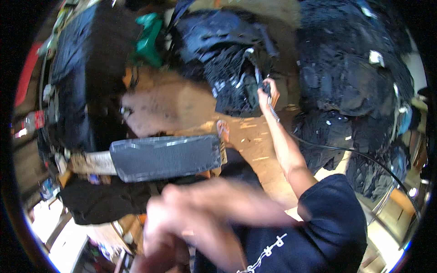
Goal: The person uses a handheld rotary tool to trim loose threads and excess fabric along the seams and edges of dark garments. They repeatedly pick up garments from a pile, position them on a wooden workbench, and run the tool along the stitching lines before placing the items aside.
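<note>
- Head view: the right hand (266, 93) is stretched far out, its fingers wrapped tight round a dark handle (265, 87) with a coiled cable (274, 113) hanging from it; the tool's far end is lost among dark cloth.
- From the coil a thin black cord (364, 157) runs right and near, curving past the right-hand heap.
- Left hand (205, 214) is close to the camera and badly blurred; the fingers look loosely spread, but whether it holds anything cannot be told.
- Just beyond the left hand lies a long grey padded board (166, 157), lengthwise left to right, resting on the wooden table (173, 107).
- Black garments (232, 82) are heaped on the table right at the gripped handle.
- A bigger pile of dark clothes (355, 77) fills the far right.
- A black cloth (98, 200) hangs near left, below the board.
- A green object (149, 38) sits far, left of centre.
- No container shows clearly.
</note>
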A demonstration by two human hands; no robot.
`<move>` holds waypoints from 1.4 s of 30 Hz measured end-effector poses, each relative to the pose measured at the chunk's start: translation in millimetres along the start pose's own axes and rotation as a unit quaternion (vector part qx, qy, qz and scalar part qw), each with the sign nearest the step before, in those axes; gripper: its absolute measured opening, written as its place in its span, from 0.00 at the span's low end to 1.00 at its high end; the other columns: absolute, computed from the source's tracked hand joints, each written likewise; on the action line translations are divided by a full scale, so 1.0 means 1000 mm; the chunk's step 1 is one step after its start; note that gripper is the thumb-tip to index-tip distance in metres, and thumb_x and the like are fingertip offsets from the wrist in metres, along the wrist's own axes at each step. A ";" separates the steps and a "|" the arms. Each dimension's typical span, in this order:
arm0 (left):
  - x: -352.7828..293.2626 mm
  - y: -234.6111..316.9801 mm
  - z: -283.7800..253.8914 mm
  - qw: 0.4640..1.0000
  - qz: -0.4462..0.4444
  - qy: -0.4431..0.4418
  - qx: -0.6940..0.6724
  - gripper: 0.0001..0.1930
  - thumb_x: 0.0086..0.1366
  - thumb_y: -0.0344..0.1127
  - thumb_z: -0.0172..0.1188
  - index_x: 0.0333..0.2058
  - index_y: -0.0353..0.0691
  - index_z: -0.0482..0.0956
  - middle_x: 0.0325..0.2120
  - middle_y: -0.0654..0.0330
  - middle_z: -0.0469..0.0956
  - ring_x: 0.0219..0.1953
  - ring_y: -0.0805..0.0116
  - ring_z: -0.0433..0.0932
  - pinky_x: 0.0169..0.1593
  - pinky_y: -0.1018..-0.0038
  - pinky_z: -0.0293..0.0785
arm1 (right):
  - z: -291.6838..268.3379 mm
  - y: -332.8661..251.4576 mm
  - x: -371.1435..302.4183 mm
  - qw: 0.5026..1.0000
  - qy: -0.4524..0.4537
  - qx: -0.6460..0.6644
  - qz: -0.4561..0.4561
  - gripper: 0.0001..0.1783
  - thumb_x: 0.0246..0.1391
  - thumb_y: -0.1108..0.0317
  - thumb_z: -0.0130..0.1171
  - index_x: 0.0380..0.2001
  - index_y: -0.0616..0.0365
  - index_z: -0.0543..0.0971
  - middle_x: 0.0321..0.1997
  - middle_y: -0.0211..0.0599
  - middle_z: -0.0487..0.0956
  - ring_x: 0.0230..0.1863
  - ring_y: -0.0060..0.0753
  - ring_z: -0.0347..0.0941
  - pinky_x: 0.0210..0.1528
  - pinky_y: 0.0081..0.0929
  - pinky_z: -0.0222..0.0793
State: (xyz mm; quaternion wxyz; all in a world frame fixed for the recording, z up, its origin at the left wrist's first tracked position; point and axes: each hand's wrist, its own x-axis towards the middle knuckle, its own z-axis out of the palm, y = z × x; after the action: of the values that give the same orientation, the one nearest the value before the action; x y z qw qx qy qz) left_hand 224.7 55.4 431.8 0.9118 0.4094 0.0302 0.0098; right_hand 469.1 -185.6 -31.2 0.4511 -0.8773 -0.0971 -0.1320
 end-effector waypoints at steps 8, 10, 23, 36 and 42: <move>0.097 -0.207 -0.162 0.737 -0.008 0.047 0.675 0.63 0.47 0.47 0.88 0.75 0.43 0.54 0.72 0.34 0.65 0.70 0.31 0.71 0.69 0.48 0.75 | -0.148 -0.151 -0.095 0.999 -0.005 -0.044 -0.026 0.15 0.55 0.81 0.68 0.47 0.60 0.83 0.47 0.50 0.86 0.48 0.53 0.86 0.52 0.40 0.82; 0.101 -0.250 -0.173 0.700 -0.110 -0.049 0.704 0.60 0.48 0.48 0.86 0.73 0.42 0.55 0.72 0.32 0.64 0.60 0.30 0.81 0.59 0.47 0.84 | -0.166 -0.196 -0.142 0.999 -0.006 -0.041 0.001 0.16 0.58 0.80 0.68 0.49 0.59 0.84 0.46 0.48 0.85 0.46 0.51 0.86 0.49 0.40 0.82; -0.083 -0.098 -0.319 0.718 0.133 -0.095 0.676 0.15 0.68 0.24 0.52 0.50 0.37 0.81 0.62 0.48 0.80 0.71 0.45 0.73 0.75 0.54 0.66 | -0.069 -0.434 -0.303 0.920 -0.284 0.270 0.016 0.18 0.58 0.75 0.71 0.51 0.53 0.80 0.35 0.41 0.78 0.27 0.45 0.79 0.26 0.38 0.76; -0.258 -0.085 -0.326 0.519 0.016 0.426 0.740 0.35 0.63 0.46 0.75 0.64 0.35 0.76 0.56 0.43 0.80 0.64 0.44 0.74 0.67 0.49 0.68 | -0.020 -0.369 -0.192 0.935 -0.242 0.111 -0.233 0.27 0.50 0.65 0.82 0.51 0.52 0.81 0.51 0.43 0.87 0.53 0.51 0.85 0.55 0.40 0.81; -0.240 -0.081 -0.326 0.603 -0.143 0.482 0.619 0.28 0.62 0.36 0.75 0.57 0.34 0.73 0.47 0.41 0.83 0.58 0.39 0.77 0.60 0.50 0.72 | 0.051 -0.338 -0.196 0.897 -0.338 0.127 -0.254 0.33 0.44 0.64 0.86 0.52 0.53 0.80 0.60 0.44 0.85 0.61 0.52 0.83 0.63 0.42 0.79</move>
State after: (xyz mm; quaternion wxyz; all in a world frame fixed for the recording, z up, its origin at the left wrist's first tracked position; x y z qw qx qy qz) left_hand -35.7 234.4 166.0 0.2829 0.8024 0.5227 0.0538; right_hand 192.7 40.6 136.6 0.4501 -0.7495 -0.4795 0.0754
